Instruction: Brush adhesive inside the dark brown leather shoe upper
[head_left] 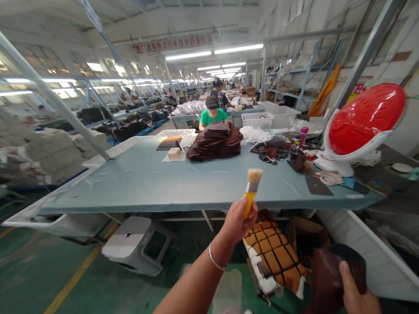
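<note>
long factory hall, green painted floor [42, 266] with a yellow line, strip lights running far back, rows of work tables on both sides. nearest is a wide table under a pale blue-grey cover [137, 185]. at its far side sits a co-worker in a green top [212, 117], with a tall stack of dark brown leather pieces [214, 141] just in front. white plastic crates [257, 120] stand beyond the table; a round red fan [366, 120] on a white stand sits at its right end, beside tangled white cord [253, 135] and small leather scraps [268, 152]. below the table edge: a grey plastic stool [137, 244] and a quilted brown panel with white edging [273, 248]. left hand [237, 220] raised in front of the table edge, fingers [244, 213] curled tightly round the yellow handle of a flat paste brush [252, 192], pale bristles pointing up, touching nothing else; thin metal bangle [216, 258] on that wrist. right hand [356, 292] low at the lower right corner, thumb [347, 274] pressed on a dark brown leather piece [334, 279], gripping it; other fingers hidden behind the piece.
</note>
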Motion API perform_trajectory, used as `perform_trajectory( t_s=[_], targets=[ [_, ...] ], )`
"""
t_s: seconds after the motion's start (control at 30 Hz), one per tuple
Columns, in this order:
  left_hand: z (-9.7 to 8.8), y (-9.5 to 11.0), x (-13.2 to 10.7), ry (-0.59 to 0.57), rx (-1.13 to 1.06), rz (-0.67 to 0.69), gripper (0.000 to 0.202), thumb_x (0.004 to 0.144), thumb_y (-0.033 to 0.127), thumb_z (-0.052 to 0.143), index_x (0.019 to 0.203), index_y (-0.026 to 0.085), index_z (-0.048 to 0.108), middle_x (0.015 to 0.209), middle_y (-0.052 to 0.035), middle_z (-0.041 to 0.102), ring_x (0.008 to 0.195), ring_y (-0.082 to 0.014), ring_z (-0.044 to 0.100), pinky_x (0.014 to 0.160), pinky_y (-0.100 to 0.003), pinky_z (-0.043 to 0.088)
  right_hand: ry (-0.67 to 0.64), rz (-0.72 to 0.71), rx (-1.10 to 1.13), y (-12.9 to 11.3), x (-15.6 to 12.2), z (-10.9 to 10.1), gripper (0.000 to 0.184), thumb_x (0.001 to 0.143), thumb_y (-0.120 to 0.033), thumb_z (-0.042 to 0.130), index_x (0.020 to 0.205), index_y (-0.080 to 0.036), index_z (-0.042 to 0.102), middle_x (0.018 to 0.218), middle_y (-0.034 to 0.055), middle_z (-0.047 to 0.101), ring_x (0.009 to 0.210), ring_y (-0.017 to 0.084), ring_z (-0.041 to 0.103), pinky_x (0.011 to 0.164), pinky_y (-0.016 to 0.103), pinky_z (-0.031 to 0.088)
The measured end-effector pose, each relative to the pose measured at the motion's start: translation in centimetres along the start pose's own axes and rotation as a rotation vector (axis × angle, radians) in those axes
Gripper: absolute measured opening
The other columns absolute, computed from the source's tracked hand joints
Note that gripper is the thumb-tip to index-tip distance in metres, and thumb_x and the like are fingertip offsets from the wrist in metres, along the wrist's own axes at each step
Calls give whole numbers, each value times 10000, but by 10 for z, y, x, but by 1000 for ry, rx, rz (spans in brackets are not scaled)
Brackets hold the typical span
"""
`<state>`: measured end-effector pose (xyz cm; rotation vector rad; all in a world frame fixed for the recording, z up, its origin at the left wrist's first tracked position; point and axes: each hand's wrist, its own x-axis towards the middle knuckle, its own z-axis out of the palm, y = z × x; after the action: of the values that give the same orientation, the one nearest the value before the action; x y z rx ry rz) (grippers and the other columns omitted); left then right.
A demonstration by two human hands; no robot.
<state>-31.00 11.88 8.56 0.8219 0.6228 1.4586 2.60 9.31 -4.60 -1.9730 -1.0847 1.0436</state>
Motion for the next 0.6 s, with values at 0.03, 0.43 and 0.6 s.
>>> perform_trajectory(
  t_s=[0.03, 0.43, 0.6],
  targets=[
    [-4, 2, -4, 5, 55, 39, 486, 903, 619, 597, 777, 151, 562, 579, 75, 377, 395, -18, 259, 386, -162, 145, -12, 12, 11, -3, -3, 8, 718, 821, -768, 465, 924, -100, 707, 681, 157, 678, 859, 375, 684, 705, 401, 521],
    [-35, 18, -29, 76, 587, 298, 312, 945, 463, 618, 853, 165, 597, 740, 28, 448, 600, -72, 380, 550, -224, 302, 175, -256, -104, 65, 23, 40, 934, 730, -654, 505, 1390, 6, 528, 887, 200, 713, 929, 474, 682, 849, 551, 546],
    [-31, 9, -27, 132, 806, 357, 264, 949, 413, 613, 845, 172, 583, 757, 21, 436, 679, -105, 387, 622, -241, 339, 168, -228, -201, 79, 27, 15, 819, 554, -536, 608, 1273, -145, 632, 635, 120, 639, 691, 457, 684, 664, 568, 559]
  ],
)
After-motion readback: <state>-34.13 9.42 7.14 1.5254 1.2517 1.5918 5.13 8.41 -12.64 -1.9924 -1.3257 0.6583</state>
